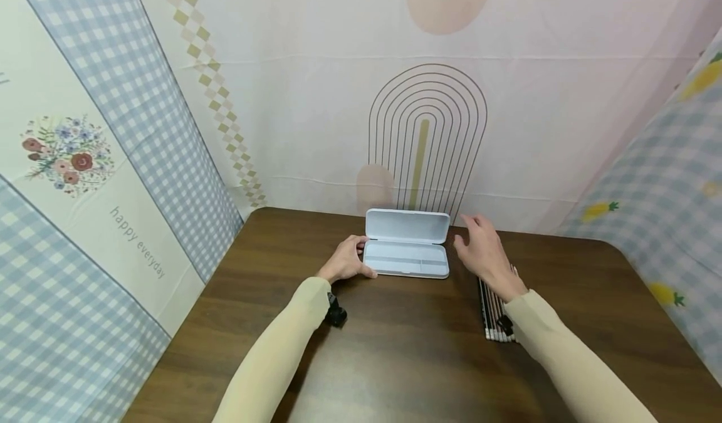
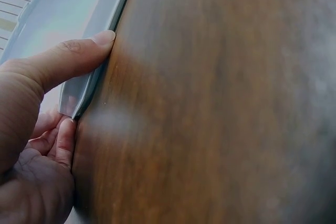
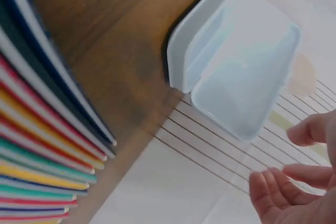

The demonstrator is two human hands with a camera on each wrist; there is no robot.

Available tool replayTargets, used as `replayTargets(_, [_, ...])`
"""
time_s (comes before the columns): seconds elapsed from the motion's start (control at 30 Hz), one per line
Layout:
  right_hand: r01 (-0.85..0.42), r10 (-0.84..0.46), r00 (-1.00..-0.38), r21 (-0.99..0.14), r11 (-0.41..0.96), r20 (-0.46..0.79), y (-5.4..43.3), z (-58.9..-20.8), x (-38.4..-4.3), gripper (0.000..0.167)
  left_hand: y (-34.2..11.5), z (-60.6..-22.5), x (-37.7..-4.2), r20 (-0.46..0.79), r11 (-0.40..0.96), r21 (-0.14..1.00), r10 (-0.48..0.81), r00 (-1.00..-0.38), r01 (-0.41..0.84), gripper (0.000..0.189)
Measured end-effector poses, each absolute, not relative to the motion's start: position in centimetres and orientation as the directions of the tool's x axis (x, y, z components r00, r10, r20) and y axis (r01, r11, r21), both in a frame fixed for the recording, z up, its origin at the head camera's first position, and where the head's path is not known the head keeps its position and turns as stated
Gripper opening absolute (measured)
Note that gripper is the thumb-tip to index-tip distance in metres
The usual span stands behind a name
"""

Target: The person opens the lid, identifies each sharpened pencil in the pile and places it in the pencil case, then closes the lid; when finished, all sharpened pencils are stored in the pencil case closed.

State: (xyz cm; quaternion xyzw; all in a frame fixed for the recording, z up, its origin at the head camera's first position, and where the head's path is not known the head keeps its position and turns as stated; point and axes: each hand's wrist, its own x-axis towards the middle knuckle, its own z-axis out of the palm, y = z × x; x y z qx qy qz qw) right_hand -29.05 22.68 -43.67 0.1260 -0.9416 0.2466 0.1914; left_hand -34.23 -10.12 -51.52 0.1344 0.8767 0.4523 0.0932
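A pale blue pencil case (image 1: pixel 395 264) lies near the back of the table with its hinged lid (image 1: pixel 407 226) raised. Its tray has narrow compartments, and no pencils show in them. My left hand (image 1: pixel 345 260) grips the left end, thumb along the front edge and fingers round the side, as the left wrist view shows too. Just right of the case, my right hand (image 1: pixel 482 247) is raised with loosely bent fingers and nothing in them. Beneath the right forearm, a row of pencils (image 1: pixel 489 316) lies side by side, partly hidden; their many coloured stripes show in the right wrist view.
The brown wooden table (image 1: pixel 406 360) has rounded back corners. A patterned cloth (image 1: pixel 316 128) hangs right behind its back edge, and checked cloths (image 1: pixel 101 28) hang at both sides. Small black cameras (image 1: pixel 336 315) are strapped at the wrists.
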Motion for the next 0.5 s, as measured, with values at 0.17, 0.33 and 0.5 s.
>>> replayTargets(0.17, [-0.268, -0.109, -0.927, -0.428, 0.863, 0.36, 24.2, -43.0, -27.1, 0.044, -10.1, -51.5, -34.2, -0.045, 0.561, 0.814, 0.319, -0.947, 0.151, 0.097])
replayTargets(0.33, [-0.22, -0.088, -0.946, -0.417, 0.882, 0.312, 26.0, -43.0, -25.5, 0.038, -10.1, -51.4, -34.2, -0.047, 0.558, 0.817, 0.317, -0.947, 0.146, 0.095])
replayTargets(0.5, [-0.161, -0.059, -0.966, -0.409, 0.898, 0.251, 28.3, -43.7, -24.1, 0.034, -10.1, -51.4, -34.2, -0.045, 0.567, 0.809, 0.321, -0.946, 0.154, 0.095])
